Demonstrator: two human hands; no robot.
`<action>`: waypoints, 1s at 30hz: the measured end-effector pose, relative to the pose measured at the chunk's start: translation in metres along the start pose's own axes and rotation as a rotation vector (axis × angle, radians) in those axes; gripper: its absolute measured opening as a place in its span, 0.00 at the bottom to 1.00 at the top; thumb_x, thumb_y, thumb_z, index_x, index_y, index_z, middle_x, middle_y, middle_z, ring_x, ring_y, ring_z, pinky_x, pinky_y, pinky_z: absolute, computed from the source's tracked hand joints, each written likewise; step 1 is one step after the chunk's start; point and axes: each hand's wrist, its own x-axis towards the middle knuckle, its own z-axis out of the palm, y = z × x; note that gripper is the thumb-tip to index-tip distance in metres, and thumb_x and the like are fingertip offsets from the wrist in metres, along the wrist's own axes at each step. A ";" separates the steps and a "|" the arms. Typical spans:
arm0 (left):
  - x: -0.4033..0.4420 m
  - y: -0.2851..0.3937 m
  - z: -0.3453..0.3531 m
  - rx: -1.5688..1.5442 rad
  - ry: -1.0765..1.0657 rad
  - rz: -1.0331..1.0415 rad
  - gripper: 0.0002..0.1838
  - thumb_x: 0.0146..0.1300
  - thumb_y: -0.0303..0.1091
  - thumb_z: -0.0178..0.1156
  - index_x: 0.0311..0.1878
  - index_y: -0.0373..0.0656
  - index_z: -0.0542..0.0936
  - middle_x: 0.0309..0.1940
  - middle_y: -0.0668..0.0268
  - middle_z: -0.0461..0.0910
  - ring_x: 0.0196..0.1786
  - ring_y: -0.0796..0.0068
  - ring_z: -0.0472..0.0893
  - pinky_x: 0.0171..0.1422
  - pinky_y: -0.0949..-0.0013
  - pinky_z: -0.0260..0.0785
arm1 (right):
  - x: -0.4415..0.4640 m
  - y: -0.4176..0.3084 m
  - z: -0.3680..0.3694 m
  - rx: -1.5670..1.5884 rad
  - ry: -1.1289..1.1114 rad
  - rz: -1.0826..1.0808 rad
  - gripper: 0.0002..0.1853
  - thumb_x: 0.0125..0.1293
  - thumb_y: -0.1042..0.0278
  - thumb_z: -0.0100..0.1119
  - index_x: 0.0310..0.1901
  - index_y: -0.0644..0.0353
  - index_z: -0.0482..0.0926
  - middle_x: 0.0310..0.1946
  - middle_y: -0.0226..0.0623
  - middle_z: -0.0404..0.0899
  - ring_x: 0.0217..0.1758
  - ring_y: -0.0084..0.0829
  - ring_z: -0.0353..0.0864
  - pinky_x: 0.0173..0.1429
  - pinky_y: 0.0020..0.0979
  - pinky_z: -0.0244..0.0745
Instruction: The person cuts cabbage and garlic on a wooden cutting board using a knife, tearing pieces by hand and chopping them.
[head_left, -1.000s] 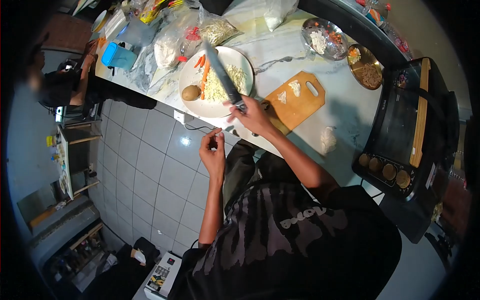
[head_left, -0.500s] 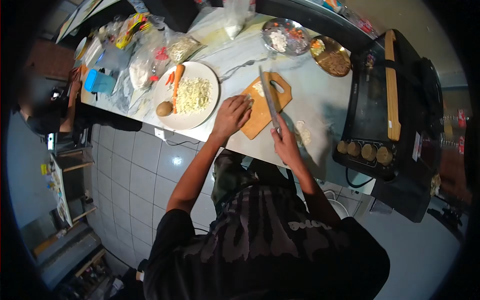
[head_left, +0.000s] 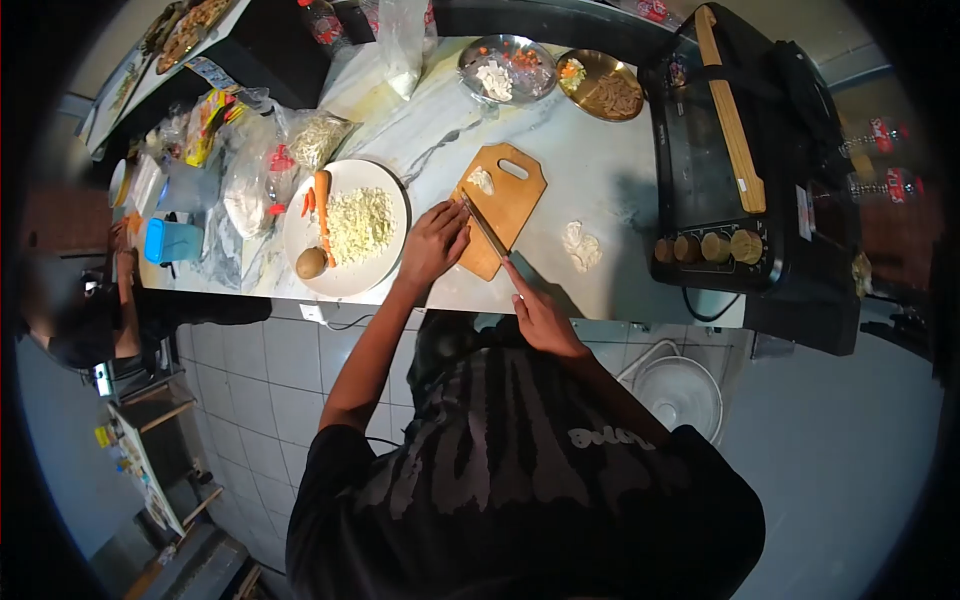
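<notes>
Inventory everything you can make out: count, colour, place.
Cutting board: 1, tan, on counter
Knife: 1, grey-bladed, over board
Pale scraps: at least 2, off-white, board and counter
Plate: 1, white, left of board
Chopped food: 1 heap, pale, on plate
Carrots: count unclear, orange, on plate
Round item: 1, brown, on plate
Metal dishes: 2, silver and golden, counter back
Oven: 1, black, counter right
Plastic bags: several, clear, counter left
Lidded container: 1, blue, counter left
Bottles: several, red-labelled, back and right
Pail: 1, white, below counter
Other person: 1, black-clad, far left
Left hand: 1, bare, board's left edge
Right hand: 1, bare, gripping knife
</notes>
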 end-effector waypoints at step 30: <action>-0.018 -0.065 -0.118 -0.900 0.067 -0.728 0.18 0.70 0.34 0.63 0.60 0.37 0.81 0.42 0.61 0.86 0.48 0.77 0.83 0.54 0.71 0.75 | 0.037 -0.064 0.051 0.138 -0.009 0.224 0.22 0.77 0.59 0.51 0.69 0.53 0.72 0.20 0.31 0.71 0.23 0.20 0.69 0.32 0.30 0.69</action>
